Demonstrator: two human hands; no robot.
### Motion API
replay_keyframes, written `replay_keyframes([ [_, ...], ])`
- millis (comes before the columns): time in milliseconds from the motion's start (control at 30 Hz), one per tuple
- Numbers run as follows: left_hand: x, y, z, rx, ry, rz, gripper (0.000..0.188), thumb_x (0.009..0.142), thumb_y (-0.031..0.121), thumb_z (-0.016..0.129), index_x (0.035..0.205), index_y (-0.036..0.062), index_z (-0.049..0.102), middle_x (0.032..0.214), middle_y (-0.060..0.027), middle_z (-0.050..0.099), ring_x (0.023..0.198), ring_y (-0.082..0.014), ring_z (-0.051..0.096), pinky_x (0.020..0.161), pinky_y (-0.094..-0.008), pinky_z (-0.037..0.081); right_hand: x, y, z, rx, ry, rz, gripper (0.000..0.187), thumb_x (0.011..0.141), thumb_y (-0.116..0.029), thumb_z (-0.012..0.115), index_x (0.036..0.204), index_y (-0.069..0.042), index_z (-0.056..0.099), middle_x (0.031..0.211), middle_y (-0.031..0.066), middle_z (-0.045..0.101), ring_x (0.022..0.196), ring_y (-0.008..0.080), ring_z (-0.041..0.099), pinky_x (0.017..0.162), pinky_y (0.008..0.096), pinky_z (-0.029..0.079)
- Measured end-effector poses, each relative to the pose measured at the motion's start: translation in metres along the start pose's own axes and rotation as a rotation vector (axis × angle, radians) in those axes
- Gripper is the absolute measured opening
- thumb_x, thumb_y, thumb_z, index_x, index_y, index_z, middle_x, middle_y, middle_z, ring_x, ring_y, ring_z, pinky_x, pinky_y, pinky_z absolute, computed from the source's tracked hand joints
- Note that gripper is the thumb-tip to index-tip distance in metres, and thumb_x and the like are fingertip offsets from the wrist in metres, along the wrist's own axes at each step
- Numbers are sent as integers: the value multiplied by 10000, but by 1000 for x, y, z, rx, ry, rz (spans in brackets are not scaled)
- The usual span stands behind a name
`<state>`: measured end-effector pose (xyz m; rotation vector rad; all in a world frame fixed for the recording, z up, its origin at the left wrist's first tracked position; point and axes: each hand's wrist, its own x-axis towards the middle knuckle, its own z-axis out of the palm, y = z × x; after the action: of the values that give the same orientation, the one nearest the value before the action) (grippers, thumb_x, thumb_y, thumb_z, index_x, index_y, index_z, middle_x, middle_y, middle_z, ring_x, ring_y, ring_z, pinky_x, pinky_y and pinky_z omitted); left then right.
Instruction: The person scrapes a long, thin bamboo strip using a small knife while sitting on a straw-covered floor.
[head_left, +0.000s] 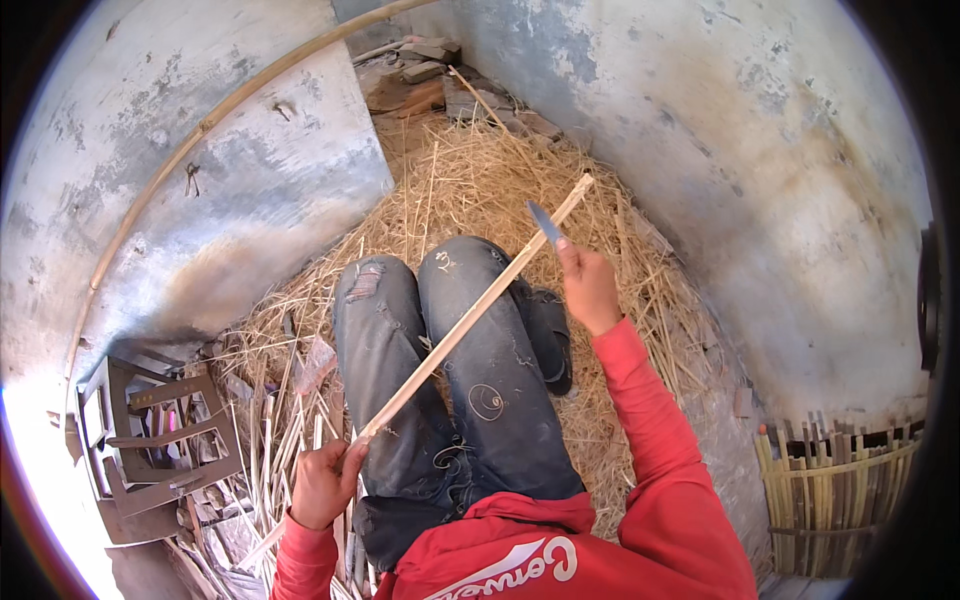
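A long pale strip of split bamboo [470, 318] lies slantwise across my thighs, its far end up to the right above the shavings. My left hand [326, 484] is closed around the strip's near end, beside my left thigh. With my right hand [592, 288] I grip a knife, whose handle is mostly hidden in my fist. The knife's grey blade [544, 220] crosses the strip near its far end and appears to touch it. My legs in dark worn jeans [385, 350] are bent beneath the strip.
Straw-like shavings [480, 170] cover the floor ahead and around my legs. Several loose strips [285, 460] lie at left, beside a dark brown wooden frame [185, 440]. A bamboo-slat structure [840, 495] stands at right. Stained walls [740, 180] close in both sides; bricks [425, 72] lie far back.
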<state>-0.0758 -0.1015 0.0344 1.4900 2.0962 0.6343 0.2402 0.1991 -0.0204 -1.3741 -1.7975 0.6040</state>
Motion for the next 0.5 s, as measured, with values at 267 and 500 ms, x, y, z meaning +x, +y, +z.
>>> replay_keyframes([
  [267,3,5,2,-27,37,7,392,974,219,723,712,-42,592,533,-187,443,445,-297,415,478,-411,353,-18,-32,21,28,-85,-18,441,1055,-341,556,807,0,685,684,284,616,624,471,639,579,523,484],
  [500,9,6,12,-17,86,31,374,961,213,736,716,-31,595,551,-223,480,463,-403,484,481,-435,380,-35,-45,31,-75,-145,-77,393,1056,-313,555,858,-12,712,704,250,655,645,448,653,566,498,492],
])
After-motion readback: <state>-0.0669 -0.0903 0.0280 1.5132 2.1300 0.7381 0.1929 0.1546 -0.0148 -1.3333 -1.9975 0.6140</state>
